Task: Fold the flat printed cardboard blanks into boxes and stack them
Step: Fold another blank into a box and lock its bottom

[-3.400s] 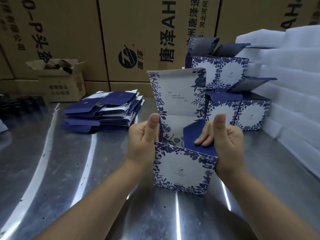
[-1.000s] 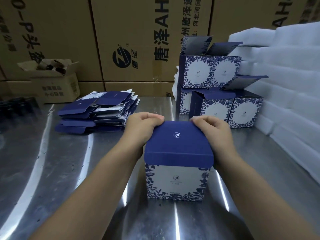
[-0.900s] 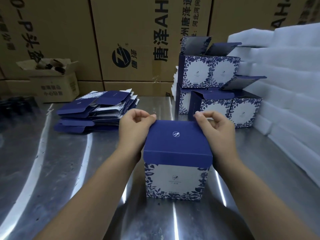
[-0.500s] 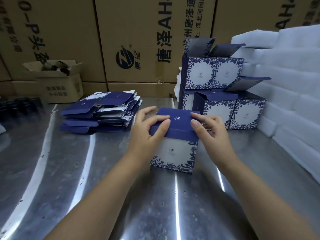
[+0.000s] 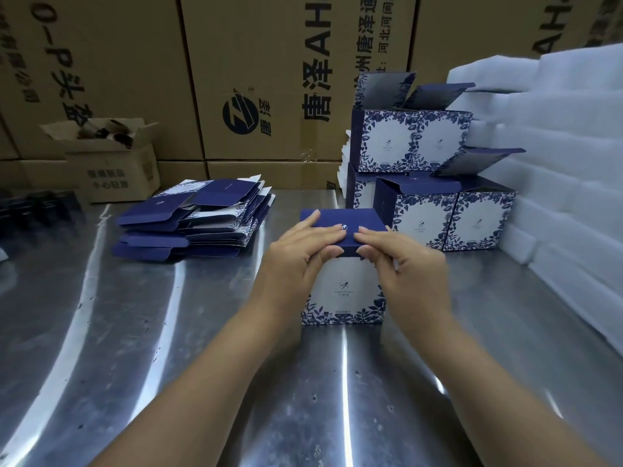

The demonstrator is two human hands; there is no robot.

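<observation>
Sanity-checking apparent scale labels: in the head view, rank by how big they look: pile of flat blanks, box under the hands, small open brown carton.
1. pile of flat blanks
2. small open brown carton and box under the hands: look alike. The box is nearer and partly covered by the left hand and right hand, so I won't rank them.

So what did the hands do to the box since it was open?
The box got its lid flap folded down and shut. Both hands, left and right, moved onto the lid's front edge, pressing it. The flat pile and stacked boxes stayed put.
</observation>
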